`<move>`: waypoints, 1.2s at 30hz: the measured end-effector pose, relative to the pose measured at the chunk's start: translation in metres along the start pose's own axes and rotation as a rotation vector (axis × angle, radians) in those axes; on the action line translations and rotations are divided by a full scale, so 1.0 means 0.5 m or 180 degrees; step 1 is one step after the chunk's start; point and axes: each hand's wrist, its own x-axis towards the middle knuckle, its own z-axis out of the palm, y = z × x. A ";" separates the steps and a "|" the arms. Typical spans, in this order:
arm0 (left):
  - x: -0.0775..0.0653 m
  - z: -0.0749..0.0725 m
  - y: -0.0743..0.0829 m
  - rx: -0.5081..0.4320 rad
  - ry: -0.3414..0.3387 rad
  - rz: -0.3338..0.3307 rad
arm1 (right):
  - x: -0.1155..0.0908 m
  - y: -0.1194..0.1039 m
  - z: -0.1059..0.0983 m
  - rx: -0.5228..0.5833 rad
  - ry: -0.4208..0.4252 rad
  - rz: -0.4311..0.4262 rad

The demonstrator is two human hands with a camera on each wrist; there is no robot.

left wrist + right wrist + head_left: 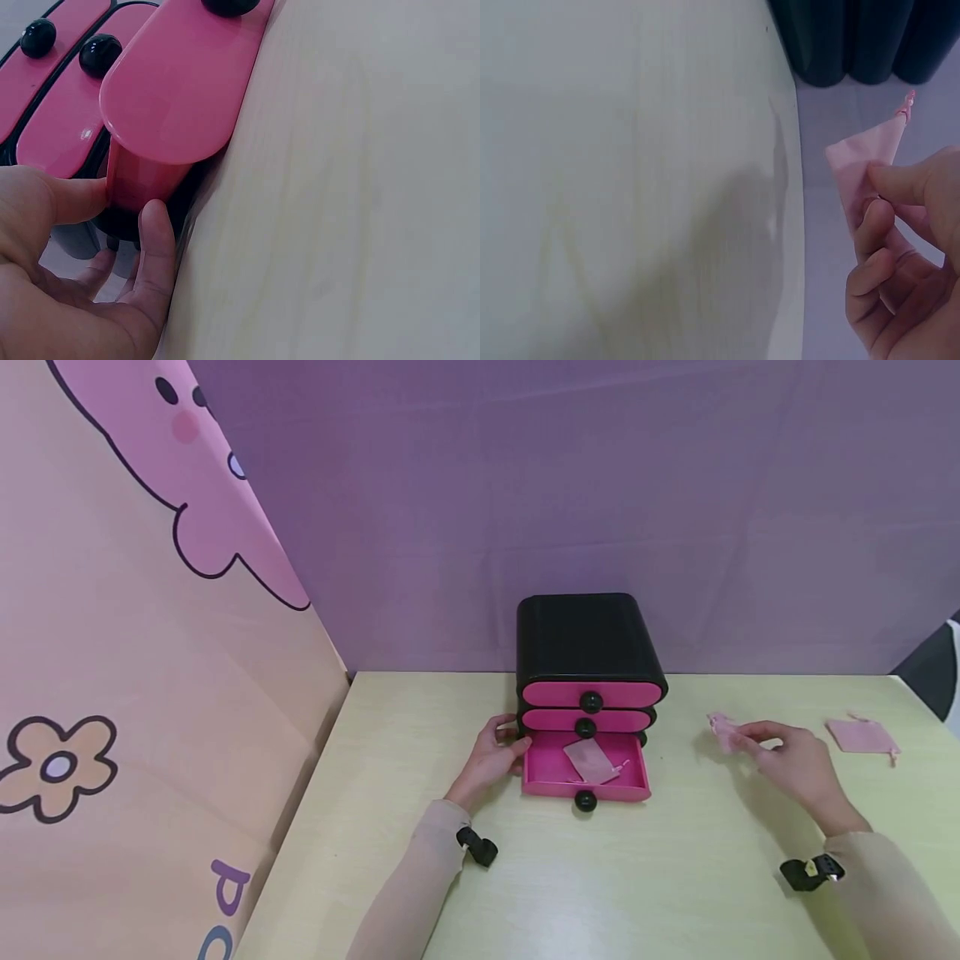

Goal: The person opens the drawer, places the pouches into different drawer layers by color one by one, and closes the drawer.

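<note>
A small black chest [592, 635] with pink drawers stands on the table. Its bottom drawer [547, 788] is pulled out, and a pale pink drawstring pouch [592, 762] lies inside. My left hand [487, 760] is at the left side of this drawer. In the left wrist view its thumb [82, 201] presses the drawer's side wall, with the index finger bent close below. Right of the chest, my right hand [798, 768] pinches another pink drawstring pouch [866, 154] between thumb and fingers, held above the table. Its corded end points away from the palm.
A third pink pouch [862, 736] lies flat on the table [585, 885] at the right. Two upper drawers with black knobs [591, 702] are closed. A purple curtain [637, 510] hangs behind the table, and a printed panel [172, 660] borders its left side.
</note>
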 end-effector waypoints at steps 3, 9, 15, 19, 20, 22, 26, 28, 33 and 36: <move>-0.001 0.001 0.001 -0.0019 -0.0009 0.0014 | -0.009 -0.015 0.003 0.0012 0.0061 -0.0052; -0.004 0.002 0.002 -0.0047 -0.0013 0.0025 | -0.029 -0.041 0.008 0.0082 0.0007 -0.0070; -0.005 0.003 0.002 -0.0031 -0.0019 0.0003 | -0.049 -0.071 0.011 0.0133 -0.0126 -0.0087; -0.003 0.003 0.001 -0.0036 -0.0016 0.0005 | -0.057 -0.090 0.015 0.0126 -0.0159 -0.0103; -0.002 0.003 0.001 -0.0035 -0.0016 0.0006 | -0.059 -0.094 0.016 0.0117 -0.0170 -0.0099; -0.002 0.003 0.001 -0.0038 -0.0012 0.0004 | -0.062 -0.101 0.020 0.0111 -0.0188 -0.0109; -0.002 0.004 0.001 -0.0061 -0.0004 -0.0004 | -0.069 -0.113 0.029 0.0125 -0.0212 -0.0144; -0.003 0.005 0.001 -0.0067 -0.0003 0.0000 | -0.071 -0.119 0.033 0.0145 -0.0221 -0.0161; -0.004 0.006 -0.001 -0.0082 -0.0007 0.0054 | -0.075 -0.134 0.045 0.0182 -0.0218 -0.0228; -0.005 0.006 0.000 -0.0108 -0.0004 0.0081 | -0.076 -0.145 0.056 0.0187 -0.0235 -0.0276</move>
